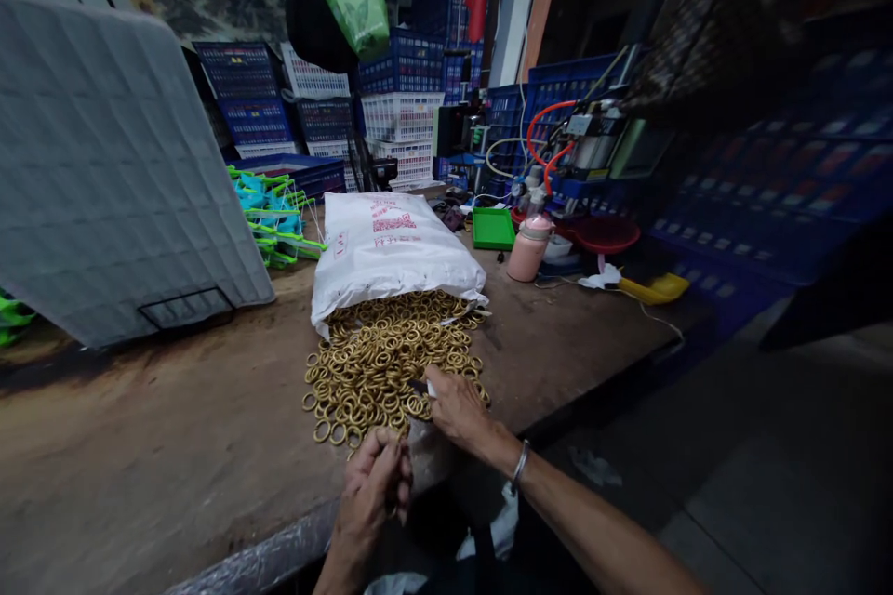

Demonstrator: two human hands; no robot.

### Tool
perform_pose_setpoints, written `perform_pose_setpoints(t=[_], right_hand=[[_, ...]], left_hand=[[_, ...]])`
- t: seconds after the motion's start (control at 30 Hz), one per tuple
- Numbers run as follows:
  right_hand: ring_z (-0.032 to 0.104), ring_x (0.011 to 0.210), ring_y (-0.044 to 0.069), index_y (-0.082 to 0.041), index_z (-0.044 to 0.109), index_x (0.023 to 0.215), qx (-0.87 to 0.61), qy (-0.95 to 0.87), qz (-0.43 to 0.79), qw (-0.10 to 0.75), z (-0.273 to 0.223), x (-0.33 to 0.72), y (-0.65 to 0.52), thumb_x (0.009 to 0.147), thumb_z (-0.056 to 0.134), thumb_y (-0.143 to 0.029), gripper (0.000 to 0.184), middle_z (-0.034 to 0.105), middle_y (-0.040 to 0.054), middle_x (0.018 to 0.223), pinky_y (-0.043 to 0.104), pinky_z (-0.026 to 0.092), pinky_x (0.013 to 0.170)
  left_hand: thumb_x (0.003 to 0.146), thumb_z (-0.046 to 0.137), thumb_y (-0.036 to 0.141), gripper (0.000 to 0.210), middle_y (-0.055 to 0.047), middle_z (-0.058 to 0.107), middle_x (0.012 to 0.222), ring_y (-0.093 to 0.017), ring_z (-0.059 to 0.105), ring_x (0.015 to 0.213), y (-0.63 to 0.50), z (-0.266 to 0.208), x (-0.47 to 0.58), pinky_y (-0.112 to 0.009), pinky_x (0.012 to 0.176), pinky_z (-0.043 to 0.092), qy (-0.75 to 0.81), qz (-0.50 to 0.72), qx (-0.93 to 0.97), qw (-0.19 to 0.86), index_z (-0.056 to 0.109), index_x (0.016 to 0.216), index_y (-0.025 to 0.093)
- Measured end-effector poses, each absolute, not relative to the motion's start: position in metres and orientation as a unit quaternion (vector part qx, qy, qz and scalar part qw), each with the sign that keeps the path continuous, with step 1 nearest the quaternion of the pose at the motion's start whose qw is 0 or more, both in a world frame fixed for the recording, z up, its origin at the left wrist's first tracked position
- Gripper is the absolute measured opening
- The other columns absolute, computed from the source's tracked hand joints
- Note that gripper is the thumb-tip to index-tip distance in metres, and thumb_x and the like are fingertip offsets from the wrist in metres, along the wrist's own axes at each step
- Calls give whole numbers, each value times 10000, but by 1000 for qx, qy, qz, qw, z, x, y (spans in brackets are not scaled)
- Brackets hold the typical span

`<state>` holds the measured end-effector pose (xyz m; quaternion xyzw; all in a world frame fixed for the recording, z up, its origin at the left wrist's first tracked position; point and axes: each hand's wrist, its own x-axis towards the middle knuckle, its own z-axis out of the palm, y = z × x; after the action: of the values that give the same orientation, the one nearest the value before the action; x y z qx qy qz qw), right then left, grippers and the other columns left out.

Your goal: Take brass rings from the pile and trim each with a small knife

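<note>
Brass-coloured rings (377, 372) spill in a heap from the open mouth of a white woven sack (391, 242) lying on its side on the table. My right hand (457, 407) is closed at the right front of the heap, holding a small knife-like tool (419, 386) with a dark pointed end and a white part by the thumb. My left hand (377, 479) is at the table's front edge, just before the heap, with its fingers curled into a pinch. A speck of brass colour shows by its fingertips, but what they grip is too small to make out.
A grey padded panel (126, 177) stands at the left, beside green and blue frames (279, 214). Behind the sack are a green tray (493, 229), a pink bottle (530, 246), a yellow scoop (652, 288) and a machine with red hoses (590, 144). Stacked crates (401, 116) line the back.
</note>
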<state>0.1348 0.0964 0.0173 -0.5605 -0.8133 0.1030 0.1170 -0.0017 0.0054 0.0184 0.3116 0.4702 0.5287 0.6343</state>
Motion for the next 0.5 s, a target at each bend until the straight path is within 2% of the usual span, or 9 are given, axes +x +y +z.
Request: perform_pose_setpoints(t=[0.2, 0.37, 0.5], right_hand=[[517, 708, 138, -192, 521, 893, -549, -816, 78, 162, 14, 142, 120, 730, 394, -109, 223, 603, 34, 799, 239, 247, 589], [509, 712, 144, -204, 523, 880, -514, -846, 74, 119, 5, 137, 122, 720, 412, -124, 210, 587, 26, 809, 248, 239, 587], [497, 718, 154, -193, 526, 896, -536, -836, 75, 90, 3, 135, 122, 719, 418, -132, 217, 575, 46, 837, 254, 237, 595]], left_hand=[[759, 529, 407, 276, 9, 536, 578, -52, 430, 433, 7, 8, -11, -143, 341, 311, 421, 540, 237, 689, 539, 716, 134], [729, 587, 327, 176, -3, 579, 679, -62, 455, 458, 8, 10, -16, -145, 330, 305, 397, 560, 198, 699, 534, 770, 165], [693, 627, 275, 230, 6, 573, 661, -64, 461, 451, 10, 10, -18, -143, 333, 301, 379, 556, 167, 721, 546, 886, 178]])
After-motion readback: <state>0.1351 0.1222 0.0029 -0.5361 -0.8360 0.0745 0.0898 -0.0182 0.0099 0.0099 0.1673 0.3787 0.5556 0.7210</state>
